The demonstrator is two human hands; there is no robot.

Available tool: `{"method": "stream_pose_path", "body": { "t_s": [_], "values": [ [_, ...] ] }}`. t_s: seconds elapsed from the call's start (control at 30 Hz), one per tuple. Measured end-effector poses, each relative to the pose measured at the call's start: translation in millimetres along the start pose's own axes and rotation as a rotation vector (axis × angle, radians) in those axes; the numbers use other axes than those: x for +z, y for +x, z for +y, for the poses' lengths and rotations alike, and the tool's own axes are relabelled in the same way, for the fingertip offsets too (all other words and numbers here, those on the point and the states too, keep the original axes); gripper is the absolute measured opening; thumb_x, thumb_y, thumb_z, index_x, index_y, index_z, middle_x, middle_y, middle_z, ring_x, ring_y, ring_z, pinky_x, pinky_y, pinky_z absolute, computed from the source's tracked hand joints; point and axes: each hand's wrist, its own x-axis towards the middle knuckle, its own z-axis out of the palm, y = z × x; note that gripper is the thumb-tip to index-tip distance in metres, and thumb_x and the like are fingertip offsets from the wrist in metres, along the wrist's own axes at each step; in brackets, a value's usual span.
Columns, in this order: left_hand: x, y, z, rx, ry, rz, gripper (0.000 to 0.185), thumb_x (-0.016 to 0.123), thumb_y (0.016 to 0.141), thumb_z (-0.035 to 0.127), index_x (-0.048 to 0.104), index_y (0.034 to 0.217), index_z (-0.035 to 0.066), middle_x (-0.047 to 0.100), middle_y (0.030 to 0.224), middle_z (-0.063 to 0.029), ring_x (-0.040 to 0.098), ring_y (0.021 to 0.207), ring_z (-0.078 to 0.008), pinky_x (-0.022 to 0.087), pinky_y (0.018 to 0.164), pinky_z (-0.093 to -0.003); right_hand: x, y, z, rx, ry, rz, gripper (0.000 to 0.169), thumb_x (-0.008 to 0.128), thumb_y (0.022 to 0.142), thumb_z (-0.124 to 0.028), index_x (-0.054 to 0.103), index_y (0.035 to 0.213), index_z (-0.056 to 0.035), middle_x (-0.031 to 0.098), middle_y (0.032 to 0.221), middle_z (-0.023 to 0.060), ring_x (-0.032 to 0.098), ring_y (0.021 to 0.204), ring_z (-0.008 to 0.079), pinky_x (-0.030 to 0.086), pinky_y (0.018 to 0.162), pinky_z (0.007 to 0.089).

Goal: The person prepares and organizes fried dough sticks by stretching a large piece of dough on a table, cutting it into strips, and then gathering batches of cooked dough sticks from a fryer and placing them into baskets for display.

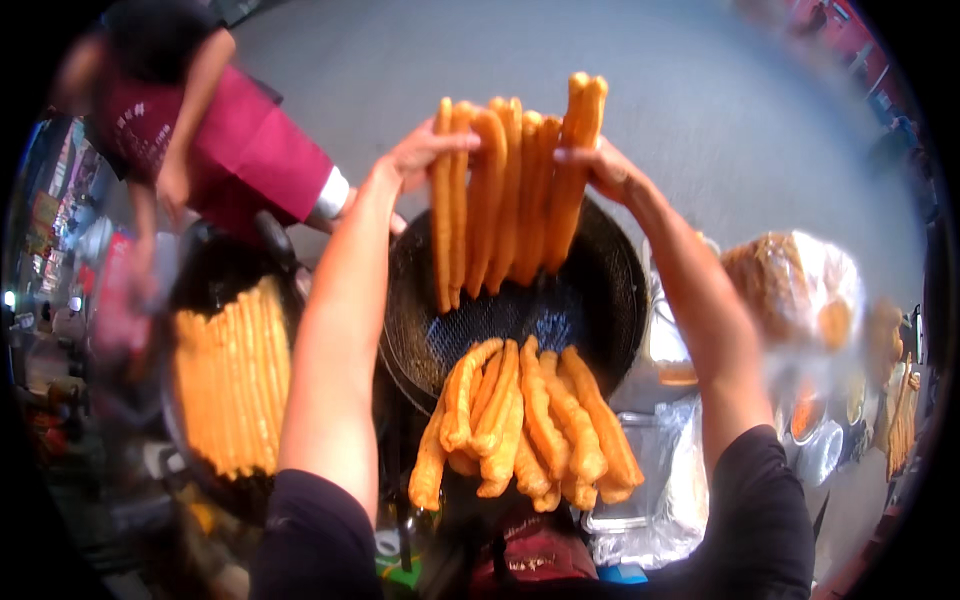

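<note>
My left hand (420,152) and my right hand (606,166) grip a row of long golden fried dough sticks (517,195) from its two ends, thumbs on the near side. The row hangs upright over the far part of a round black pan (630,300), whose inside shows a mesh-like surface. One pair of sticks by my right hand stands higher than the others. A second heap of fried dough sticks (525,420) lies at the pan's near edge, some ends jutting out toward me. What supports that heap is hidden.
At left, another dark pan (169,405) holds a row of fried dough sticks (232,382). A person in a maroon apron (232,150) stands beyond it. Right of my arm are a bulging clear plastic bag (795,285) of brown food, a metal tray (615,521) and plastic wrap (679,480).
</note>
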Motion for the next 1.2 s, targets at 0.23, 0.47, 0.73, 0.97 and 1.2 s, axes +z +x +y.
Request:
{"method": "stream_pose_path", "body": {
  "t_s": [0.23,0.47,0.73,0.97,1.2],
  "values": [
    [24.7,-45.2,0.5,0.093,0.065,-0.016,0.068,0.082,0.088,0.024,0.053,0.147,0.007,0.062,0.134,-0.0088,0.06,0.124,-0.0213,0.053,0.104,-0.0396,55.8,-54.8,-15.7,-0.118,0.04,0.091,0.062,0.08,0.087,-0.015,0.057,0.143,-0.0017,0.068,0.124,0.0085,0.064,0.113,0.0185,0.052,0.1,0.0353],
    [63.2,-152.3,6.5,0.314,0.081,0.019,0.071,0.081,0.087,0.012,0.05,0.147,-0.005,0.066,0.132,-0.0113,0.063,0.121,-0.0184,0.049,0.109,-0.0332,129.2,-131.5,-43.9,-0.255,-0.301,0.08,0.066,0.081,0.085,-0.013,0.056,0.146,-0.0045,0.069,0.124,0.006,0.064,0.113,0.0159,0.051,0.101,0.0339],
    [85.8,-268.0,-19.0,0.315,0.443,-0.185,0.116,0.1,0.064,0.037,0.039,0.158,0.003,0.034,0.165,-0.0237,0.038,0.151,-0.0363,0.032,0.123,-0.0476,138.9,-218.1,-56.6,-0.272,-0.553,-0.526,0.107,0.092,0.075,-0.036,0.035,0.161,-0.008,0.042,0.162,0.0171,0.042,0.148,0.0349,0.034,0.123,0.0499],
    [100.1,-310.5,-16.2,0.231,0.35,-0.105,0.118,0.099,0.059,0.028,0.041,0.158,0.005,0.035,0.168,-0.0145,0.022,0.159,-0.0277,0.013,0.13,-0.0445,123.6,-236.6,-74.4,-0.252,-0.671,-0.709,0.117,0.09,0.073,-0.054,0.03,0.163,-0.0077,0.032,0.168,0.019,0.033,0.153,0.0375,0.029,0.126,0.0525],
    [114.2,-340.1,-18.5,0.176,0.241,0.0,0.136,0.102,0.056,0.031,0.024,0.164,0.003,0.029,0.17,-0.0161,0.022,0.159,-0.0269,0.01,0.13,-0.0415,138.1,-270.7,-95.8,-0.08,-0.489,-0.455,0.112,0.084,0.081,-0.054,0.027,0.165,-0.0075,0.032,0.168,0.0161,0.031,0.155,0.0313,0.026,0.126,0.0524]
  ]
}}
